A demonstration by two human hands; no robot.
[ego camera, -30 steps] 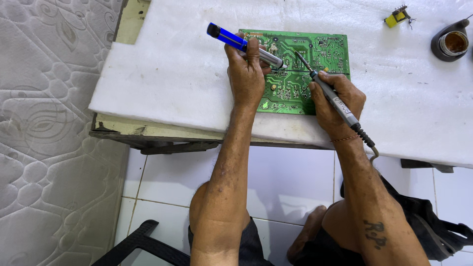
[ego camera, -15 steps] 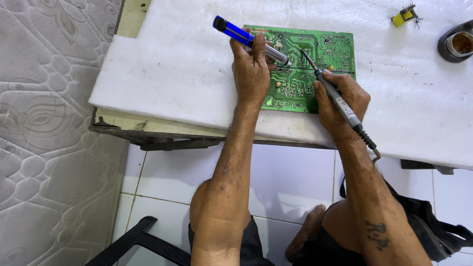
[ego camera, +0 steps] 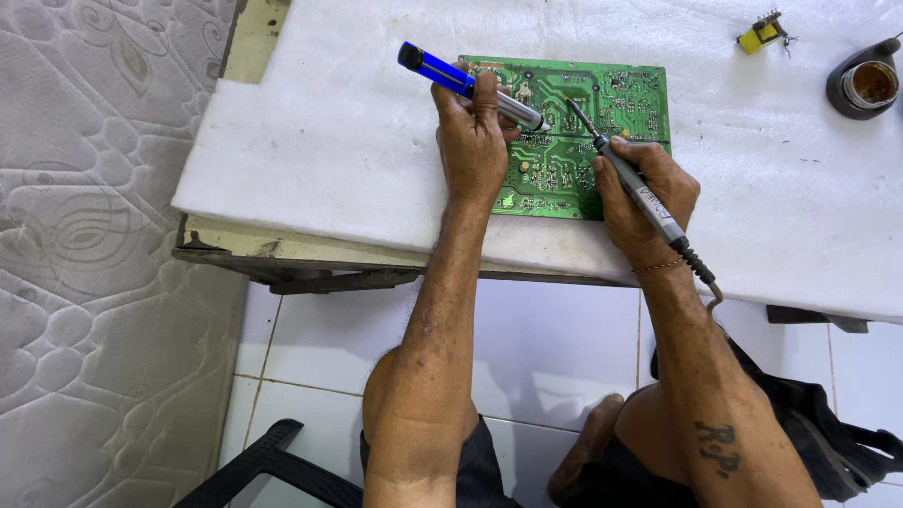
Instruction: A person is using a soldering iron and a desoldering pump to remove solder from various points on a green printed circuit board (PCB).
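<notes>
A green circuit board (ego camera: 616, 99) lies solder side up on a white foam-covered table (ego camera: 320, 141). My left hand (ego camera: 470, 141) grips a blue and silver desoldering pump (ego camera: 442, 73), its tip resting on the board near the middle. My right hand (ego camera: 644, 198) holds a grey soldering iron (ego camera: 640, 188) like a pen, with its metal tip touching the board close to the pump's nozzle. The iron's cord runs back past my wrist.
A small yellow component (ego camera: 760, 34) and a dark round tin of brownish paste (ego camera: 865, 87) sit at the table's far right. A quilted mattress (ego camera: 85, 263) stands to the left. White floor tiles (ego camera: 555, 348) and a black stool leg (ego camera: 254, 461) lie below.
Both hands and tools stay on the board with only slight shifts. The view has drifted a little, so the table's right-hand items sit nearer the frame edge.
</notes>
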